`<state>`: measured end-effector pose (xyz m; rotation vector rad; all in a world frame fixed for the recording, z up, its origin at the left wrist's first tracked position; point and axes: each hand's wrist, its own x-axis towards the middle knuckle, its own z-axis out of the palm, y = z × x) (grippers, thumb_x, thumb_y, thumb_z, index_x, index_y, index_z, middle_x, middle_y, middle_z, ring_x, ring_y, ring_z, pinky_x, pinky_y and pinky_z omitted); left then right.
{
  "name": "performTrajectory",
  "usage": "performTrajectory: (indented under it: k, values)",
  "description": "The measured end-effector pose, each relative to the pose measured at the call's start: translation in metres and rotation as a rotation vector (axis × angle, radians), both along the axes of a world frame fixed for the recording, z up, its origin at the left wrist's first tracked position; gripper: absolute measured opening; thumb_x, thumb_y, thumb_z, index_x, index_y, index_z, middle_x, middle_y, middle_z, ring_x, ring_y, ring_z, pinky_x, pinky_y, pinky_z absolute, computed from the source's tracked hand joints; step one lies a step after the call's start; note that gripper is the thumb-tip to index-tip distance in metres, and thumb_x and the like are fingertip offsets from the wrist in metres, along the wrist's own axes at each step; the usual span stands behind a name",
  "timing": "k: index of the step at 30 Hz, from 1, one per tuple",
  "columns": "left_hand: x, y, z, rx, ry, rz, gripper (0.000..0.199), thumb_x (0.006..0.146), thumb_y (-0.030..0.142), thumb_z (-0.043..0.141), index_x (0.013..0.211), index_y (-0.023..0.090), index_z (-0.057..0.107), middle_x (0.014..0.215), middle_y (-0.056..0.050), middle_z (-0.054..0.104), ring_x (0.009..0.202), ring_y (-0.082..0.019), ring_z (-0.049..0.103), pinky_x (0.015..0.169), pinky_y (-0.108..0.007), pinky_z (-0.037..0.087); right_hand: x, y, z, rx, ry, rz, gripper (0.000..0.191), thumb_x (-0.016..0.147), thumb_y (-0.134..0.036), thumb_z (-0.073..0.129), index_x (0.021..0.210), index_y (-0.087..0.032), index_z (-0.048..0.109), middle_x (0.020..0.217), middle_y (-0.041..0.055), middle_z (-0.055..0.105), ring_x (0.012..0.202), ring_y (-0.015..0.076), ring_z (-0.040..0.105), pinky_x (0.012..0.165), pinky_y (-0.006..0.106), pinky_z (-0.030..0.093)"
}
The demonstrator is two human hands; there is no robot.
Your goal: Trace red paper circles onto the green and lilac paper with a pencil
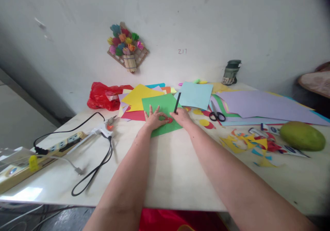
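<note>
A green sheet of paper (pixel 165 103) lies on the white table, tilted a little. My left hand (pixel 154 119) rests on its left part, fingers spread, with the thumb and a finger beside a small red round thing (pixel 170 120). In my right hand (pixel 181 117) is a black pen (pixel 177 102), held upright near that red thing. The pen's tip is hidden by my fingers. Behind the green sheet lie yellow paper (pixel 140 95) and a light blue sheet (pixel 197 95).
Black-handled scissors (pixel 217 116) and paper circles (pixel 204 122) lie right of my right hand. Farther right are paper scraps (pixel 241 143), tubes and a green fruit (pixel 302 135). Left are a glue gun (pixel 105 131), its cable and a power strip (pixel 64 143). A red bag (pixel 103 97) sits behind.
</note>
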<state>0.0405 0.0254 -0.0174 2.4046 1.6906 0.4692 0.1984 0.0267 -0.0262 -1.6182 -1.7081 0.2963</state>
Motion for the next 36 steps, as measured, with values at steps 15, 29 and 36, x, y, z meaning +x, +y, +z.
performTrajectory:
  k: [15, 29, 36]
  values:
    - [-0.002, 0.003, -0.002, 0.034, 0.075, 0.218, 0.069, 0.057, 0.067, 0.052, 0.115, 0.030, 0.041, 0.142, 0.000, 0.009, 0.123, -0.032, -0.020, 0.094, -0.059, -0.006, -0.002, 0.001, 0.002, -0.042, 0.105, 0.058, 0.038, 0.066, -0.056, 0.050, 0.076, -0.023, 0.066, 0.072, 0.0017, 0.065, 0.066, 0.0139, 0.057, 0.056, 0.022, 0.039]
    - [-0.004, 0.009, -0.006, -0.094, 0.149, 0.310, 0.087, 0.057, 0.066, 0.049, 0.131, 0.030, 0.021, 0.141, -0.006, 0.015, 0.126, -0.034, -0.004, 0.093, -0.061, -0.002, -0.018, 0.012, -0.007, 0.123, -0.149, 0.078, 0.031, 0.073, -0.047, 0.049, 0.077, -0.021, 0.065, 0.093, 0.0048, 0.061, 0.088, 0.0165, 0.055, 0.075, 0.027, 0.040]
    - [-0.005, 0.011, -0.008, -0.099, 0.139, 0.302, 0.083, 0.058, 0.064, 0.049, 0.130, 0.033, 0.022, 0.141, -0.004, 0.015, 0.126, -0.035, -0.002, 0.093, -0.062, -0.002, -0.020, 0.010, -0.007, 0.145, -0.174, 0.093, 0.030, 0.075, -0.045, 0.048, 0.078, -0.021, 0.064, 0.096, 0.0043, 0.060, 0.090, 0.0174, 0.054, 0.077, 0.028, 0.040]
